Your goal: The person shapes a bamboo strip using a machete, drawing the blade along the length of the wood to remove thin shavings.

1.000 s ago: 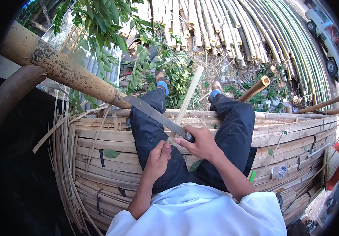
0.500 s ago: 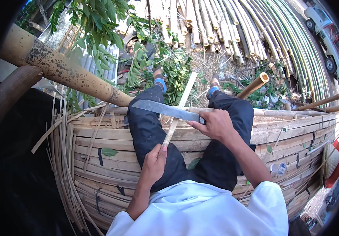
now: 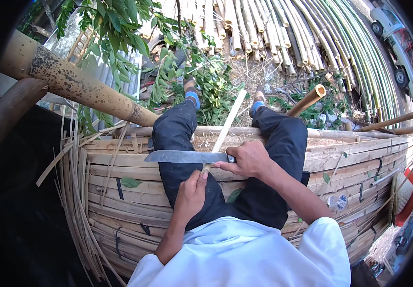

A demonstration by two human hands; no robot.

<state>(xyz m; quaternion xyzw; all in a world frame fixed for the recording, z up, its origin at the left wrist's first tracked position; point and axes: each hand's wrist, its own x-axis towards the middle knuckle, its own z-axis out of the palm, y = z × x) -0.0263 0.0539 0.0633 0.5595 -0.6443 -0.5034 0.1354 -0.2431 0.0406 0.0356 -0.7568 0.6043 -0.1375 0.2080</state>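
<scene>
A pale bamboo strip (image 3: 229,119) slants up and away between my knees. Its near end is pinched in my left hand (image 3: 190,195), the thumb lying along it. My right hand (image 3: 248,160) is closed round the dark handle of a long knife (image 3: 183,157). The wide grey blade points left and lies across the strip, just beyond my left thumb. My right thumb reaches to the strip beside the blade. Most of the knife's handle is hidden in my fist.
I sit on stacked bamboo slats (image 3: 125,193). A thick bamboo pole (image 3: 79,83) crosses at the left, above thin hanging strips (image 3: 75,210). Leafy branches (image 3: 115,38) and long bamboo poles (image 3: 307,33) lie ahead. At the right are a plastic cup (image 3: 336,202) and a hat (image 3: 402,196).
The knife has come down the strip toward my left hand, and its blade is now nearly level. My right hand has moved nearer and slightly left; my left hand stays about where it was.
</scene>
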